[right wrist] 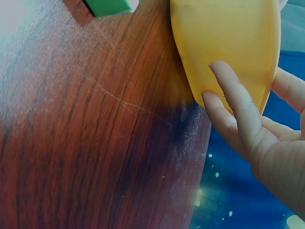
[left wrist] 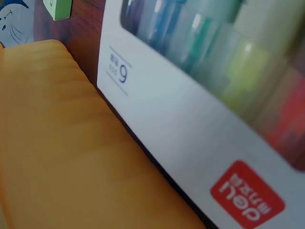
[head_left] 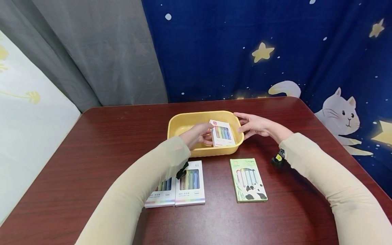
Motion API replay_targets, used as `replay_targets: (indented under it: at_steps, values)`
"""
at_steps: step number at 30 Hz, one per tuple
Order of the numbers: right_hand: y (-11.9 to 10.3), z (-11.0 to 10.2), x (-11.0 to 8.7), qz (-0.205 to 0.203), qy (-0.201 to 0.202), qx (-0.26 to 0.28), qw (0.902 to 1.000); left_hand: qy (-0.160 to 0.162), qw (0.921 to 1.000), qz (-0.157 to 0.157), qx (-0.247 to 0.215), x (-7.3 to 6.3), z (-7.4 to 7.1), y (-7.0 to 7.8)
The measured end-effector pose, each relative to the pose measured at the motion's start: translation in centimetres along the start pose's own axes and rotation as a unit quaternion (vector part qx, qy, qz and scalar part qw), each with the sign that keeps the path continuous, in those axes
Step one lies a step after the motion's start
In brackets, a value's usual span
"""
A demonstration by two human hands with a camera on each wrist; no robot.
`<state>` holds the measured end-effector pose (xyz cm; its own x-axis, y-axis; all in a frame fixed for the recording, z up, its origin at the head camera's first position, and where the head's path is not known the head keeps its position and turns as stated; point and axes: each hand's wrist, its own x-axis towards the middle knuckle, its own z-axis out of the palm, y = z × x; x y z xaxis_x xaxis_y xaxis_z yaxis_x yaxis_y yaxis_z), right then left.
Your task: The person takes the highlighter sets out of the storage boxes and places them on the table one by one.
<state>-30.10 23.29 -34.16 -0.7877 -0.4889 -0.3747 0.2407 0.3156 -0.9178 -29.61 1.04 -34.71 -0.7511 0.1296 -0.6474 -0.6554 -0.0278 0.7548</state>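
Observation:
A white box of highlighters (head_left: 223, 133) leans tilted inside the yellow basket (head_left: 180, 119), near its right end. My left hand (head_left: 200, 133) reaches over the front rim and pinches the box's left edge, with the thumb by the upper corner and the other fingers lower down. At the basket's right end my right hand (head_left: 255, 125) spreads its long, fairly straight fingers along the rim. The right wrist view shows two of these fingers (right wrist: 238, 102) against the end of the basket (right wrist: 228, 33). My left hand is out of the left wrist view.
Two more white highlighter boxes (head_left: 190, 199) lie side by side in front of the basket, partly under my left sleeve. A green box with pandas (head_left: 248, 180) lies front right. The dark red table (head_left: 101, 149) ends at a blue starry curtain (head_left: 214, 51).

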Motion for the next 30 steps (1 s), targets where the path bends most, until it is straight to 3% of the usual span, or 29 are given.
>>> replay_targets:
  at_steps: [8,21,30]
  values:
    - [-0.1,0.1,0.0,0.002,-0.001,-0.004,1.0000,-0.033,0.9994,0.008,0.012,0.2,0.0,-0.2]
    - [-0.1,0.1,0.0,0.001,0.000,-0.005,1.0000,-0.029,0.9980,0.049,0.027,-0.2,-0.2,-0.2]
    - [-0.1,0.1,0.0,-0.001,-0.001,-0.007,1.0000,-0.022,0.9973,0.064,0.030,-1.2,-1.0,0.9]
